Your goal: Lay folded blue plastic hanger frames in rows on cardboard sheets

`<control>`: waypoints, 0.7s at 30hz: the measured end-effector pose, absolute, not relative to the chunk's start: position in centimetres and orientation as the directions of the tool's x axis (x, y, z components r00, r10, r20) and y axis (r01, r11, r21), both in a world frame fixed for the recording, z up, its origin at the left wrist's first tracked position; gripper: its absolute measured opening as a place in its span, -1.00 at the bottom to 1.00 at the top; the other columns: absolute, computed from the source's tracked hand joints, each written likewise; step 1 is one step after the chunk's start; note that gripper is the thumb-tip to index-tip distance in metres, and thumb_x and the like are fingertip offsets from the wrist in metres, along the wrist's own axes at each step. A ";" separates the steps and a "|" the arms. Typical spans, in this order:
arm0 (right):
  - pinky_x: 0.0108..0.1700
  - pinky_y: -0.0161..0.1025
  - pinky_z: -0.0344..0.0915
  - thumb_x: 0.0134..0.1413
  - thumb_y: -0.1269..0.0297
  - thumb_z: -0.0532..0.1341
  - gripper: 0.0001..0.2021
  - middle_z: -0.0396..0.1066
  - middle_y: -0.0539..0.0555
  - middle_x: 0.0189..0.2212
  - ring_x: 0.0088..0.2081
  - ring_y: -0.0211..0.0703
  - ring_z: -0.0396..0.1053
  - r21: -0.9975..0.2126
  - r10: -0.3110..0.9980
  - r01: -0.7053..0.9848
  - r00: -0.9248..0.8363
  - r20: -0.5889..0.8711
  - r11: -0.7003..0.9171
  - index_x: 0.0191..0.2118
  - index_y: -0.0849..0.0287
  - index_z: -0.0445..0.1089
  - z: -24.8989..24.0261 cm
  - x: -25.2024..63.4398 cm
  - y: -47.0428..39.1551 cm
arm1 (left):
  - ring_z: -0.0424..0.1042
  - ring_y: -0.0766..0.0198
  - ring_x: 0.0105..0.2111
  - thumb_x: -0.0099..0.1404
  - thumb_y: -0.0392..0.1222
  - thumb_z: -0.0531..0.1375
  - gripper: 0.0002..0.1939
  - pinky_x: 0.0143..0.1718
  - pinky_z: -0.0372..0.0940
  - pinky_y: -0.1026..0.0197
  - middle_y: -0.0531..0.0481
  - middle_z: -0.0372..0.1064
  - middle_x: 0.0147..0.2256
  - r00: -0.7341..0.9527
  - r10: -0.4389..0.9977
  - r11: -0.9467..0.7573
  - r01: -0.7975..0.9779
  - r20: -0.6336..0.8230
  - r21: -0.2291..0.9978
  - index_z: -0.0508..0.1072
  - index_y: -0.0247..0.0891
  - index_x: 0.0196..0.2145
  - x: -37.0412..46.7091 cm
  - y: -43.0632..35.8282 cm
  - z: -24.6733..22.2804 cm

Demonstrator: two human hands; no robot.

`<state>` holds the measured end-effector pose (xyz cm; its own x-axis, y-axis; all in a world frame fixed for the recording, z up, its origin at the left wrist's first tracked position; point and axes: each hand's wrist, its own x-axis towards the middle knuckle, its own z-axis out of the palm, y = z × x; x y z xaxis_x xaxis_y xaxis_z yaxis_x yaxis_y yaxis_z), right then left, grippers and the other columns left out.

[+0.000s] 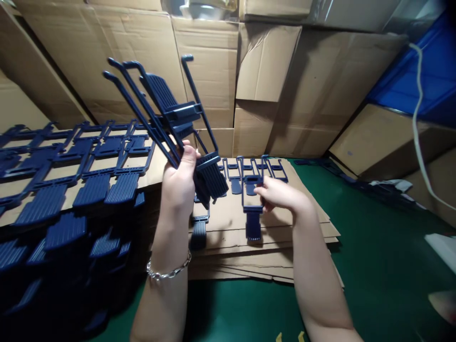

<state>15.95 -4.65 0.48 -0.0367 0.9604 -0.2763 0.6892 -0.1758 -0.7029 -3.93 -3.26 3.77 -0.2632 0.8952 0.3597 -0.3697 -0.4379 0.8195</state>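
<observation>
My left hand (181,178) is wrapped around a bundle of dark blue plastic chair-like frames (171,111), raised above the cardboard. These have bent rod ends and ribbed panels, and they point up and outward. Between thumb and fingers, my right hand (280,194) grips one upright frame of the same kind (253,225) by its side, over the stacked cardboard sheets (224,237). More such frames (233,185) lie in a row behind it. Another frame (199,230) rests on the cardboard below my left hand, partly hidden by the bundle.
On the left, a higher stack bears many ribbed blue frames (123,187), some overhanging its edge. Cardboard boxes (206,61) form a wall at the back. A green table surface (306,171), a blue bin (423,71) and a hanging white cable (416,128) are at right.
</observation>
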 end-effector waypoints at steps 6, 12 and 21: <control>-0.54 -0.25 0.31 0.04 0.32 0.08 -0.87 0.38 0.09 -0.59 -0.60 -0.13 0.36 -0.671 0.825 0.723 -0.271 -0.496 -0.166 -0.28 0.27 0.19 -2.9 11.6 -2.2 | 0.31 0.45 -0.46 0.16 -0.20 0.21 -0.89 -0.29 0.30 0.36 0.10 0.28 -0.48 -0.431 0.734 -0.677 -0.417 0.525 0.606 0.43 -0.29 -0.37 -5.5 -3.8 5.1; -0.52 -0.26 0.34 -0.04 0.40 0.08 -0.89 0.38 0.12 -0.59 -0.59 -0.14 0.37 -0.647 0.819 0.727 -0.215 -0.532 -0.230 -0.51 0.27 0.29 -5.8 10.4 -0.9 | 0.32 0.45 -0.35 0.18 -0.21 0.19 -0.83 -0.11 0.25 0.32 0.08 0.30 -0.45 -0.524 0.632 -0.770 -0.348 0.571 0.534 0.40 -0.37 -0.49 -6.2 -3.3 5.3; -0.56 -0.27 0.29 -0.12 0.53 0.09 -0.62 0.41 0.25 -0.38 -0.57 -0.14 0.36 -0.624 0.899 0.751 -0.096 -0.427 -0.215 -0.07 0.37 0.24 -5.4 8.3 -1.6 | 0.32 0.45 -0.34 0.16 -0.19 0.21 -0.85 -0.15 0.26 0.33 0.06 0.33 -0.36 -0.435 0.706 -0.708 -0.416 0.559 0.571 0.42 -0.31 -0.49 -4.9 -3.8 4.9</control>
<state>8.28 -1.63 -5.40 -0.0965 0.8992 -0.4268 0.7513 -0.2155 -0.6237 -4.92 -3.78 4.91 -0.4350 0.7062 0.5586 -0.4160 -0.7078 0.5709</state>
